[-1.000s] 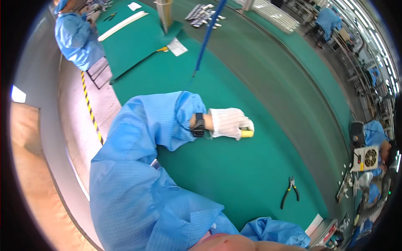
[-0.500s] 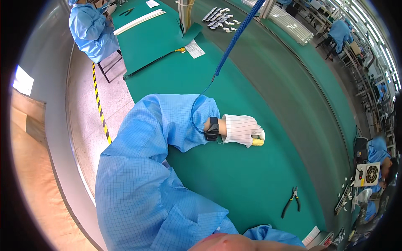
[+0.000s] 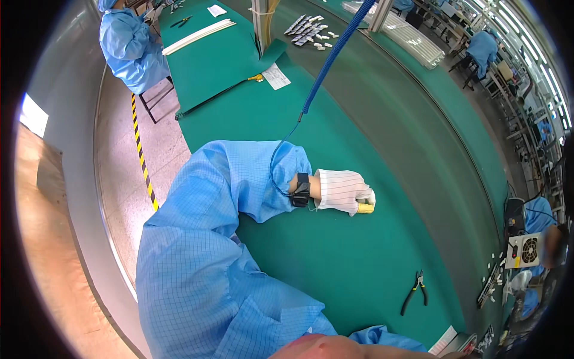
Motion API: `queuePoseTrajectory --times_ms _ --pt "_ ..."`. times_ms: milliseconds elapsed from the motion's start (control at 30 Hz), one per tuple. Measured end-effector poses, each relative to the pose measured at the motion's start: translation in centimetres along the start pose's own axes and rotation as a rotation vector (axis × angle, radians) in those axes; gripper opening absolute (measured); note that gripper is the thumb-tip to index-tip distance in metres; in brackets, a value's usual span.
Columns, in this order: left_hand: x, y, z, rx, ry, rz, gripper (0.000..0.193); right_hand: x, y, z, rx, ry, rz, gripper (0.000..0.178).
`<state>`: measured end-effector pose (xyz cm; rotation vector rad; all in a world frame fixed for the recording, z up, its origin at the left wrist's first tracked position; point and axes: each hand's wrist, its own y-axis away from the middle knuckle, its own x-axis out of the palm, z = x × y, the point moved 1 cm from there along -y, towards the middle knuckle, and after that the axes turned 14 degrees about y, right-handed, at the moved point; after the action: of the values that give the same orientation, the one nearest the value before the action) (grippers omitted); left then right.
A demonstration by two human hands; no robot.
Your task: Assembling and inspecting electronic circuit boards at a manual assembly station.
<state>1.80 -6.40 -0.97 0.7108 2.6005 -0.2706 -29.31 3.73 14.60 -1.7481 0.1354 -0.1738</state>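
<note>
My left hand (image 3: 347, 191) rests on the green work table (image 3: 335, 257), in a white glove with thin stripes and a yellow cover on one fingertip. Its fingers curl inward to the thumb, and nothing shows between them. A black strap (image 3: 301, 190) circles the wrist, joined to a blue coiled cord (image 3: 335, 57) that runs up and away. Nearest on the table, toward the lower right, lie cutting pliers (image 3: 414, 293) with black and yellow handles. Only a fold of my right sleeve (image 3: 385, 338) shows at the lower edge; my right hand is out of sight.
A dark conveyor belt (image 3: 412, 155) runs along the table's right side, with several small packets and white pieces (image 3: 308, 30) at its far end. A black cable (image 3: 218, 97) and a paper (image 3: 276, 76) lie farther off. One co-worker (image 3: 128, 48) sits far left.
The view has shifted very slightly, and my left hand appears a touch lower with its fingers still curled. At the right edge, another person's head has moved.
</note>
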Motion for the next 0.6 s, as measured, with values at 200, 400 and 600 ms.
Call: queuePoseTrajectory --times_ms 200,400,600 --pt "0.4 0.5 0.1 0.026 -0.039 -0.022 0.028 -0.9 -0.6 0.5 -0.018 0.088 0.058 0.023" --pt "0.0 -0.1 0.1 0.024 -0.002 0.005 0.032 -1.2 -1.3 0.4 -0.047 0.172 0.114 0.024" --pt "0.1 0.1 0.8 0.075 -0.085 -0.034 0.033 -1.8 -1.8 0.7 -0.056 0.240 0.163 0.024"
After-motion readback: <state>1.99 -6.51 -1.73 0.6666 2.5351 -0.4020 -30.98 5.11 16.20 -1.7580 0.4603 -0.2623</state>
